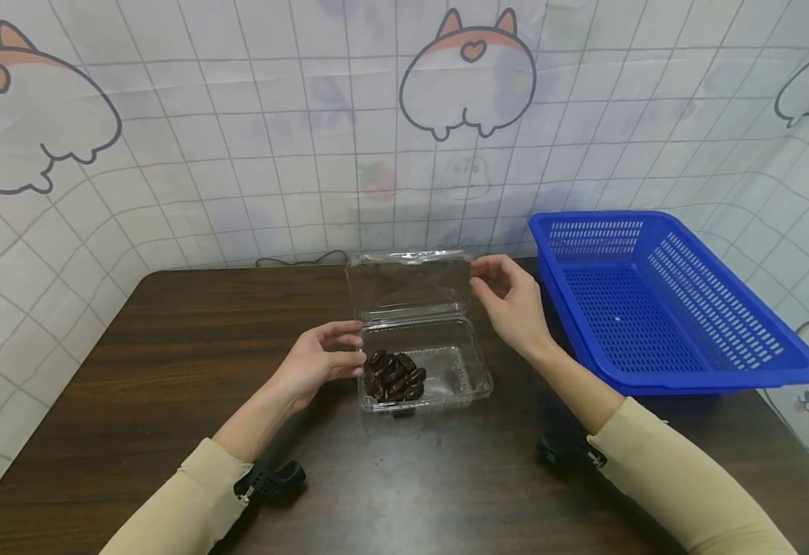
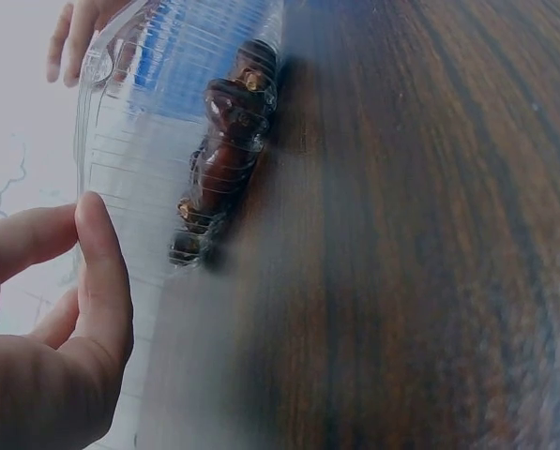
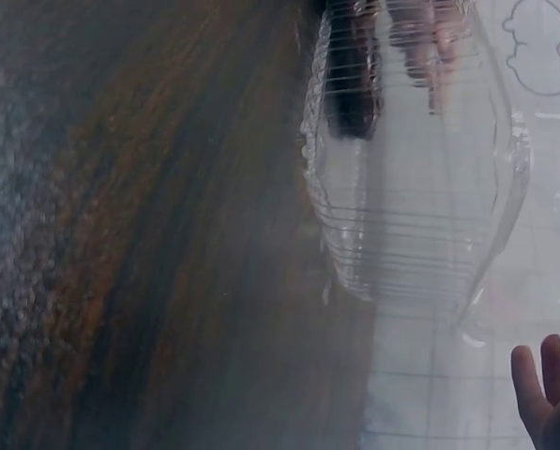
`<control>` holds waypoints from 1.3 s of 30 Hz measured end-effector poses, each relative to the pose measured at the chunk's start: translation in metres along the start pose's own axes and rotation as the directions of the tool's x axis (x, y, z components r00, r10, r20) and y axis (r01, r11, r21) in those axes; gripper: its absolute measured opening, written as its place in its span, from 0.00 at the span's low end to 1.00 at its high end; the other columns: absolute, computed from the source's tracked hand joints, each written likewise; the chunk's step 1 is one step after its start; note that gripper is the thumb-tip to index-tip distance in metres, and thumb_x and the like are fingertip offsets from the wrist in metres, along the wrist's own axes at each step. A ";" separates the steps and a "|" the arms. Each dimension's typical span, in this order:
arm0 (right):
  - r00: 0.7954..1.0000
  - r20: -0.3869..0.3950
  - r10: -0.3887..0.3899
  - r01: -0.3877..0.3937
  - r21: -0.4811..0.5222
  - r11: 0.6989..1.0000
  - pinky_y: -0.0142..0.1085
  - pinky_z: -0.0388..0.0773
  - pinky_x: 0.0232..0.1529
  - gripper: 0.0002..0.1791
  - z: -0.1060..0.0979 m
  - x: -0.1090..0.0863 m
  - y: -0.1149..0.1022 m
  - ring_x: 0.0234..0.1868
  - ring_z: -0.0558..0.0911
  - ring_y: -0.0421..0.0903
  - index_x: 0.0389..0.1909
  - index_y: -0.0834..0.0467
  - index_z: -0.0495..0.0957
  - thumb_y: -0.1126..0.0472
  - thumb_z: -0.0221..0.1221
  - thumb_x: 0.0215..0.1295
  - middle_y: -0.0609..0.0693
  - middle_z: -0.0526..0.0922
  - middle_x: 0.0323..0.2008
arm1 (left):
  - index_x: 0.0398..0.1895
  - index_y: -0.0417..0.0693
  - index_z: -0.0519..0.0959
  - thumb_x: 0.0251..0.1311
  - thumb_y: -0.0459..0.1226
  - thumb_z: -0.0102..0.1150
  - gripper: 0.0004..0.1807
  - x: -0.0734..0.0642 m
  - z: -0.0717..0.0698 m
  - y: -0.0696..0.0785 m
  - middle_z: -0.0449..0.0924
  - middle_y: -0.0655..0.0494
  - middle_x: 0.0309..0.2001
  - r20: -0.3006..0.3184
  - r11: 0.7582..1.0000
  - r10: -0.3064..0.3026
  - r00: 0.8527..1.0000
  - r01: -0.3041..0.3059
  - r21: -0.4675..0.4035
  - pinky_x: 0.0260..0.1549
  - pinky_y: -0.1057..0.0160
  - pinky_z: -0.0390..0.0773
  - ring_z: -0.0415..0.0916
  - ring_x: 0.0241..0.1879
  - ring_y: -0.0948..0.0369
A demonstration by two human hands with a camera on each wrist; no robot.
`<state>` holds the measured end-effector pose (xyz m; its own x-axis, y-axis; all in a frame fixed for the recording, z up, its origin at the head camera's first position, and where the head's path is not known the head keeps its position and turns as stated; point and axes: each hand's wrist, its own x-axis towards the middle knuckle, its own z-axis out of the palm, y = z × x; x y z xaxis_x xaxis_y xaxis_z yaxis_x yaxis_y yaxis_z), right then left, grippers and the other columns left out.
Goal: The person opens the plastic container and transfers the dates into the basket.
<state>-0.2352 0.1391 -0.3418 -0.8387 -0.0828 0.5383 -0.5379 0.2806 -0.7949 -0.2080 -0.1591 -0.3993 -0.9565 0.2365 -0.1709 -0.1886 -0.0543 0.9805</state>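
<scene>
As hands (image 1: pixel 317 364) (image 1: pixel 515 304) flank the box's edges (image 1: pixel 481 356), table (image 1: pixel 189 347) spreads leftward

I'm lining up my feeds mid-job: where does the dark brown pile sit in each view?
Head: dark brown pile just below centre, in the left half of the open clear container.
Left wrist: upper picture, left of centre, seen through clear plastic.
Right wrist: top edge, right of centre, blurred.
Shared landmark: the clear container.
</scene>
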 end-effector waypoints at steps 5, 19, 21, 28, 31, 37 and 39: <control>1.000 0.010 0.012 -0.012 0.017 1.000 0.25 0.81 0.38 0.10 0.001 0.004 0.033 0.38 0.83 0.65 0.51 0.74 0.78 0.76 0.59 0.70 0.69 0.83 0.41 | 0.71 0.32 0.68 0.63 0.20 0.63 0.32 0.000 0.001 -0.001 0.71 0.37 0.54 0.000 1.000 0.003 1.000 -0.003 -0.002 0.39 0.62 0.87 0.81 0.34 0.59; 0.988 0.079 0.133 -0.137 0.036 0.990 0.39 0.87 0.42 0.14 0.002 0.011 0.055 0.43 0.84 0.59 0.55 0.67 0.79 0.72 0.62 0.71 0.64 0.82 0.44 | 0.71 0.32 0.68 0.62 0.19 0.63 0.32 0.002 0.002 -0.001 0.72 0.40 0.52 -0.008 1.000 0.000 1.000 0.000 -0.005 0.38 0.62 0.87 0.81 0.34 0.59; 0.985 0.087 0.150 -0.154 0.045 0.987 0.41 0.87 0.43 0.15 0.003 0.011 0.057 0.44 0.84 0.61 0.56 0.68 0.78 0.72 0.62 0.71 0.64 0.82 0.44 | 0.70 0.32 0.68 0.62 0.19 0.63 0.32 0.002 0.002 -0.001 0.72 0.39 0.52 -0.008 1.000 -0.001 1.000 0.001 -0.004 0.38 0.62 0.87 0.81 0.33 0.59; 0.971 0.114 0.208 -0.215 0.052 0.975 0.37 0.86 0.42 0.19 0.003 0.011 0.058 0.44 0.83 0.60 0.61 0.66 0.78 0.74 0.61 0.70 0.64 0.82 0.45 | 0.71 0.32 0.68 0.63 0.19 0.62 0.32 0.002 0.002 -0.002 0.72 0.37 0.54 -0.011 1.000 -0.003 1.000 0.003 0.001 0.38 0.62 0.87 0.81 0.33 0.59; 0.964 0.126 0.234 -0.243 0.057 0.968 0.34 0.86 0.41 0.21 0.004 0.012 0.058 0.45 0.83 0.59 0.63 0.66 0.76 0.74 0.61 0.71 0.64 0.81 0.46 | 0.71 0.32 0.68 0.63 0.19 0.62 0.32 0.003 0.002 -0.002 0.72 0.37 0.54 -0.012 1.000 -0.002 1.000 0.002 0.002 0.38 0.62 0.87 0.81 0.33 0.59; 0.947 0.147 0.286 -0.300 0.088 0.950 0.39 0.86 0.46 0.23 0.004 0.012 0.059 0.48 0.82 0.57 0.66 0.66 0.74 0.75 0.60 0.71 0.65 0.79 0.48 | 0.71 0.33 0.68 0.63 0.20 0.62 0.32 0.002 0.002 -0.002 0.71 0.35 0.56 -0.010 1.000 -0.002 1.000 0.002 0.002 0.38 0.62 0.87 0.81 0.33 0.60; 0.941 0.156 0.301 -0.317 0.093 0.944 0.40 0.86 0.47 0.23 0.004 0.012 0.060 0.49 0.82 0.57 0.67 0.66 0.73 0.75 0.59 0.71 0.66 0.79 0.49 | 0.71 0.32 0.68 0.63 0.20 0.62 0.32 0.002 0.002 -0.002 0.70 0.34 0.57 -0.010 1.000 -0.006 1.000 0.006 0.006 0.39 0.62 0.87 0.81 0.34 0.60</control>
<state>-0.2776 0.1513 -0.3842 -0.9642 -0.1428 0.2235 -0.2495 0.2026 -0.9469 -0.2095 -0.1561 -0.4014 -0.9574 0.2275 -0.1777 -0.1930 -0.0469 0.9801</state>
